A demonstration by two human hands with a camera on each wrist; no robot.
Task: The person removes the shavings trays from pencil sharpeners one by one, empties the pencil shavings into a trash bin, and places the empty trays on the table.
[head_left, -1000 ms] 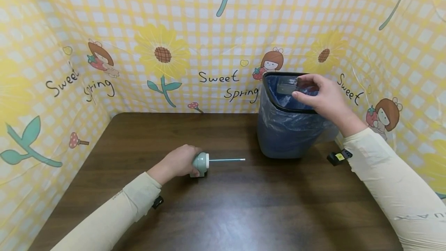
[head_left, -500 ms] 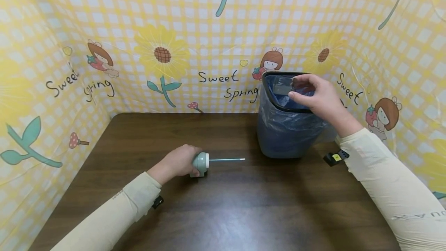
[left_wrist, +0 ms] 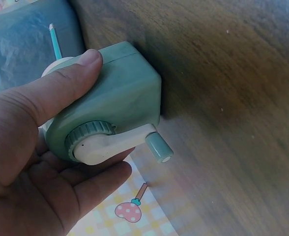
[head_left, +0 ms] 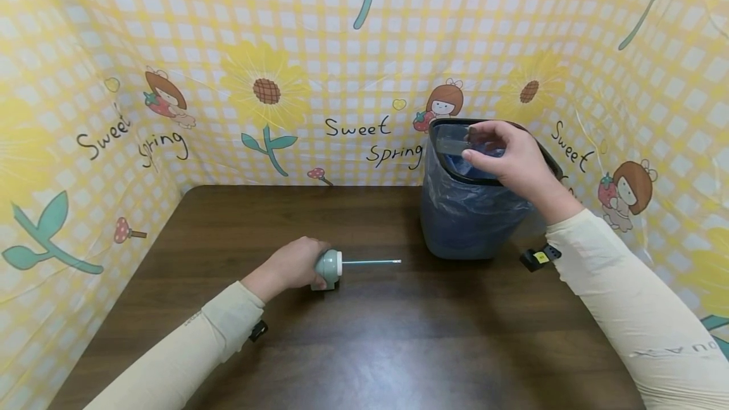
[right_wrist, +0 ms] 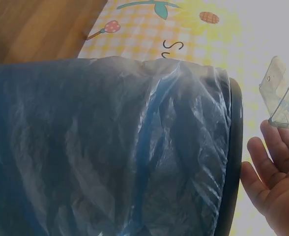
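My left hand (head_left: 287, 264) grips a green hand-crank pencil sharpener (left_wrist: 120, 93) low over the tabletop, thumb across its top. Its white crank arm (left_wrist: 122, 140) with a green knob shows in the left wrist view. A light-blue pencil (head_left: 370, 262) sticks out of its white front, pointing right. Over the mouth of a bin (head_left: 473, 223) with a black rim and a clear liner, my right hand (head_left: 521, 163) pinches a small clear plastic box (head_left: 452, 139) between thumb and fingers. One open side of the box shows in the right wrist view.
The bin stands at the back right of the dark wooden table (head_left: 370, 334). A yellow checked cloth (head_left: 342, 68) with printed flowers hangs as a wall behind and at both sides. Each sleeved wrist wears a small black device, such as the right one (head_left: 538, 258).
My right hand has shifted a little to the left with the clear box, now nearer the bin's left rim. The left hand, sharpener and pencil have stayed put.
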